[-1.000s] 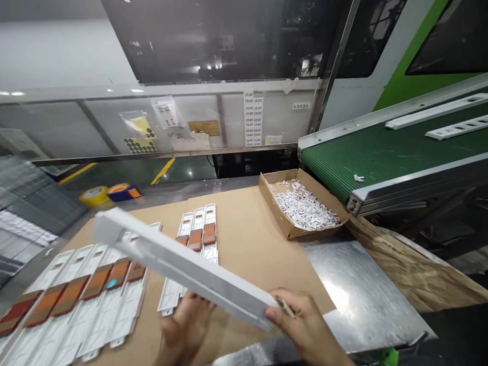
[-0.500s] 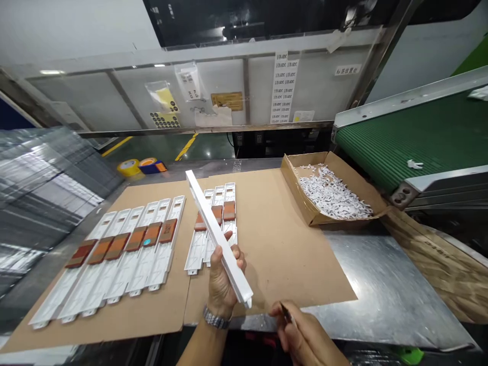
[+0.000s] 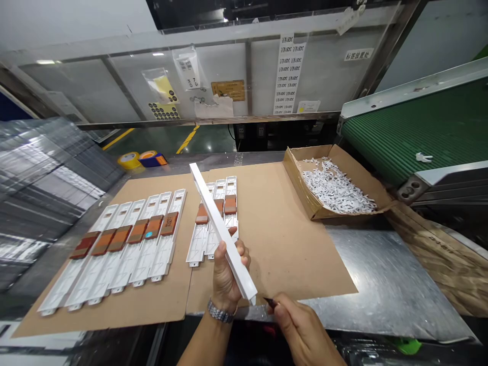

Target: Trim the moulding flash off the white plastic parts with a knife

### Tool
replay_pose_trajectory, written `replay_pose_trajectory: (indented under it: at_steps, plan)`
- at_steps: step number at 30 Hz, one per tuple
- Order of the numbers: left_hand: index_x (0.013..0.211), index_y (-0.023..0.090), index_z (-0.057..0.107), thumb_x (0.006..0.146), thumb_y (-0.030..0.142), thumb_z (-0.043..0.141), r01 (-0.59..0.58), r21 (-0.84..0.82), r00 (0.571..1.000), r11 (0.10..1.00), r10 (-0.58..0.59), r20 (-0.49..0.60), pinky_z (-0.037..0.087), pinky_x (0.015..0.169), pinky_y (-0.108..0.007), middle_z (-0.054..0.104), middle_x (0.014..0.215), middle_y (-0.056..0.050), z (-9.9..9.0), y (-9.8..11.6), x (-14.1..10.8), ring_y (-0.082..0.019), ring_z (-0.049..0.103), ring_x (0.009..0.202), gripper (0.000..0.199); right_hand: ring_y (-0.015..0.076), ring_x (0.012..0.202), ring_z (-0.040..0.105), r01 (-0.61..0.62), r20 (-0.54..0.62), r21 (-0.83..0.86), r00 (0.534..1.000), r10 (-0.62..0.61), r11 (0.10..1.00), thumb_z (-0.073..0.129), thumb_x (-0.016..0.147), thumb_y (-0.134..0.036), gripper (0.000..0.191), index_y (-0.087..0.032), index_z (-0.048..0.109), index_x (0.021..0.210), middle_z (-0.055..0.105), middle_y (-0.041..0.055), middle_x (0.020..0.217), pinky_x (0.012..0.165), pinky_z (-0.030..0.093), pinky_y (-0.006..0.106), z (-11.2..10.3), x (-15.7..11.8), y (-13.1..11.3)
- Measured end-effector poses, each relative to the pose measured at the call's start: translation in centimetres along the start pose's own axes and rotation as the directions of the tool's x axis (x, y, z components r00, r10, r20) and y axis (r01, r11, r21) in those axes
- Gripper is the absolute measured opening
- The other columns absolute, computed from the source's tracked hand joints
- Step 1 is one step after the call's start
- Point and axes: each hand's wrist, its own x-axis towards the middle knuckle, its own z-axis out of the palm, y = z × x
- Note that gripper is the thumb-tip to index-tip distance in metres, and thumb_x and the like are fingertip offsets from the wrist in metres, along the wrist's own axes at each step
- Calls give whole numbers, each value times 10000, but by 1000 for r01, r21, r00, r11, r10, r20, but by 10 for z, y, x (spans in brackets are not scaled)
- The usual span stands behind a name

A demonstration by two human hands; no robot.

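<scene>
My left hand (image 3: 227, 272), with a metal watch at its wrist, is wrapped round a long white plastic strip (image 3: 217, 218). The strip tilts, its far end up and to the left, its near end down by my right hand. My right hand (image 3: 297, 325) is closed on a small knife (image 3: 270, 302), whose dark pointed blade sticks out toward the strip's near end, a little apart from it. Most of the knife's handle is hidden in the fingers. Behind the held strip, several white strips (image 3: 231, 219) lie on the cardboard, with reddish-brown blocks (image 3: 230, 204) across them.
On the left, another row of white strips (image 3: 162, 254) carries brown blocks. A cardboard box (image 3: 301, 188) of small white plastic bits stands at the right, before a green conveyor belt (image 3: 412, 134). Tape rolls (image 3: 129, 160) sit at the back left. Cardboard (image 3: 290, 244) covers the metal table (image 3: 381, 274).
The knife in my right hand has turned its tip leftward and come closer to the strip's near end. My left hand keeps its hold on the strip. The view has shifted slightly.
</scene>
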Motion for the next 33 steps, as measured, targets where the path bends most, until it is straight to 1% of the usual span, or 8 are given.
replay_pose_trajectory:
  at_steps: [3, 6, 14, 21, 26, 30, 32, 33]
  plan:
    - [1013, 193, 584, 681, 378, 733, 10, -2, 1000, 1000, -10, -2, 373, 428, -127, 508, 590, 57, 1, -1, 0, -46, 482, 471, 408, 117, 584, 467, -15, -52, -57, 999, 12, 998, 269, 963, -474, 396, -219, 390, 685, 488, -33, 636, 551, 295, 232, 8, 2, 1]
    - [1014, 196, 585, 675, 374, 739, 16, -3, 1000, 1000, -16, -5, 380, 436, -125, 511, 591, 55, 2, -1, -1, -46, 485, 478, 412, 119, 573, 472, -3, -83, -95, 997, -5, 996, 263, 965, -465, 389, -223, 387, 687, 493, -31, 627, 543, 285, 234, 12, 4, 0]
    - [1001, 193, 591, 657, 369, 754, 22, -5, 1000, 1000, -22, -6, 364, 417, -120, 513, 588, 53, 5, -1, -3, -44, 472, 470, 419, 127, 546, 475, -14, -77, -125, 997, 5, 992, 243, 964, -474, 399, -232, 372, 673, 490, -27, 585, 519, 283, 233, 11, 4, -4]
    - [1002, 195, 590, 662, 381, 748, 21, -3, 1000, 1000, -21, -9, 369, 425, -116, 506, 580, 58, 6, -2, -5, -38, 469, 464, 419, 123, 553, 485, -16, -55, -123, 998, 9, 992, 247, 965, -471, 395, -227, 389, 688, 514, -25, 606, 529, 292, 231, 12, 4, -2]
    - [1037, 196, 583, 648, 390, 758, 21, 9, 999, 1000, -21, -27, 375, 430, -116, 503, 579, 61, 6, -3, -5, -37, 463, 461, 469, 120, 558, 490, -21, -17, -83, 1000, 20, 996, 231, 964, -481, 430, -218, 414, 677, 526, -20, 611, 538, 315, 228, 12, 4, -5]
    - [1055, 199, 581, 635, 402, 765, 10, 35, 998, 999, -8, -57, 401, 455, -123, 503, 575, 62, 6, -4, -2, -43, 472, 475, 501, 114, 547, 465, 10, 23, -77, 1000, -8, 997, 256, 956, -483, 439, -209, 437, 665, 519, -22, 602, 524, 321, 225, 13, 4, -5]
    - [1064, 207, 579, 652, 385, 758, 4, 58, 996, 998, 1, -91, 432, 484, -133, 550, 622, 46, 6, -5, 0, -53, 507, 508, 484, 112, 543, 456, 35, 39, -62, 999, -33, 997, 263, 951, -493, 451, -204, 444, 655, 505, -23, 595, 518, 325, 224, 11, 4, -2]
    - [1075, 210, 575, 672, 366, 747, 3, 74, 994, 997, 6, -112, 456, 511, -146, 592, 683, 27, 6, -5, 1, -63, 536, 542, 465, 112, 547, 460, 49, 50, -35, 998, -47, 998, 259, 950, -497, 462, -201, 457, 657, 503, -22, 596, 521, 333, 222, 9, 3, 0]
